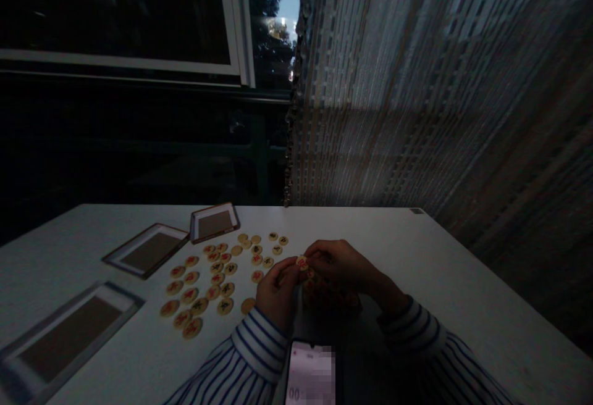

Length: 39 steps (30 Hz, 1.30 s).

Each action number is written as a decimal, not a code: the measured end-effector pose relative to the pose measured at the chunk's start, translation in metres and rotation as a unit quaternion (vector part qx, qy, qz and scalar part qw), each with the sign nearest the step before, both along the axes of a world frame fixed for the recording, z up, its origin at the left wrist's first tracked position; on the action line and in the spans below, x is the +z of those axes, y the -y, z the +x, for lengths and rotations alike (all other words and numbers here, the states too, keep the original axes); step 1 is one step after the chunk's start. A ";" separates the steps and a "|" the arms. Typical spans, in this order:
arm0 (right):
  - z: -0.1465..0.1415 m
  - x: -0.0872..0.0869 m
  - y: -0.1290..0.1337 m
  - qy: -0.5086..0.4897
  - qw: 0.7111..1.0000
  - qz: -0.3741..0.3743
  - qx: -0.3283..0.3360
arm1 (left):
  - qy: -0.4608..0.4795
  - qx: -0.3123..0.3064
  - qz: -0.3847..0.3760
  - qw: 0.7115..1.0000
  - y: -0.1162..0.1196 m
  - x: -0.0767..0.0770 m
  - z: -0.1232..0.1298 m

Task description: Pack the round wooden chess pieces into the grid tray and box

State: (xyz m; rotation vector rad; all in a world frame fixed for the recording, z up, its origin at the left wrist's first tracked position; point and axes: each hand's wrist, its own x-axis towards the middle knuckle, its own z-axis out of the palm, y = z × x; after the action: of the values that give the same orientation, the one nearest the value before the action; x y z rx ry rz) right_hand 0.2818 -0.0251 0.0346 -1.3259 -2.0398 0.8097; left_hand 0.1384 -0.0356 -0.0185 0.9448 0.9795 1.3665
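Fingertips of my left hand (278, 288) and my right hand (343, 266) meet around a round wooden xiangqi piece (302, 263) with a red character. Both hands are closed in a pinch at its edges. Under my right hand lies a dark cluster of more pieces (328, 300), partly hidden by the hand and shadow; I cannot tell whether a container holds them. To the left of my left hand, many loose xiangqi pieces (217, 278) with red or black characters are spread over the white table (445, 306). Some of them show a blank face.
Three shallow framed trays or lids stand left: a near one (74, 340), a middle one (147, 250) and a far one (214, 222). A lit phone (309, 371) is at the front edge, between my sleeves. A string curtain (380, 96) hangs behind the table, beside a window.
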 end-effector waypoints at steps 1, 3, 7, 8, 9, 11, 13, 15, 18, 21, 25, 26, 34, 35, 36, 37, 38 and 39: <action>0.000 0.000 0.000 0.001 1.000 0.000 -0.002 | -0.004 0.001 -0.001 1.000 0.000 0.000 0.000; 0.000 0.001 0.000 0.004 1.000 0.004 -0.007 | -0.012 0.008 0.001 1.000 0.001 0.001 -0.001; 0.000 0.002 0.001 0.001 1.000 0.003 -0.008 | -0.055 0.020 0.013 0.998 0.002 0.009 0.000; 0.000 0.001 0.000 -0.001 1.000 0.001 -0.004 | -0.064 0.023 0.015 0.998 0.003 0.011 0.000; 0.001 0.000 0.000 -0.002 1.000 0.002 -0.001 | -0.071 0.026 0.015 0.997 0.003 0.013 0.000; 0.001 -0.002 -0.001 0.001 1.000 0.008 0.003 | -0.081 0.031 0.015 0.996 0.004 0.015 0.000; 0.001 -0.003 -0.002 0.009 1.000 0.013 0.001 | -0.093 0.036 0.012 0.995 0.005 0.014 -0.001; 0.001 -0.004 -0.002 0.015 1.000 0.012 0.000 | -0.101 0.034 0.010 0.994 0.005 0.012 -0.001; 0.001 -0.004 -0.002 0.014 1.000 0.010 0.004 | -0.101 0.027 0.012 0.994 0.004 0.008 -0.001; 0.001 -0.003 -0.002 0.014 1.000 0.017 0.007 | -0.093 0.029 0.006 0.995 0.003 0.008 0.000; 0.001 -0.002 -0.001 0.017 0.999 0.030 0.003 | -0.067 0.027 -0.012 0.997 0.003 0.010 0.001; 0.001 -0.002 -0.001 0.015 0.999 0.031 0.001 | -0.057 0.023 -0.012 0.998 0.003 0.009 0.001; -0.001 -0.003 -0.002 0.005 1.000 0.014 -0.001 | -0.003 -0.003 -0.004 1.000 0.000 -0.002 0.002; -0.001 -0.003 -0.002 0.009 1.000 0.012 -0.002 | -0.004 -0.001 -0.006 1.000 0.000 -0.001 0.001; -0.001 -0.002 -0.002 0.014 1.000 0.011 -0.001 | -0.006 0.000 -0.009 1.000 0.000 -0.001 0.001; -0.001 -0.002 -0.002 0.016 1.000 0.009 0.002 | -0.007 0.003 -0.011 1.000 0.000 0.000 0.001; -0.001 -0.002 -0.002 0.015 1.000 0.006 0.003 | -0.011 0.006 -0.013 1.000 0.000 0.001 0.000; -0.001 -0.002 -0.001 0.013 1.000 0.004 0.004 | -0.016 0.009 -0.014 1.000 0.000 0.002 0.000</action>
State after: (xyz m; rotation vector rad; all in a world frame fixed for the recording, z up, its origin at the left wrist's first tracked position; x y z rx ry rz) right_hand 0.2810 -0.0238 0.0328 -1.3306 -2.0687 0.7905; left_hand 0.1384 -0.0357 -0.0167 0.9402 1.0319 1.3532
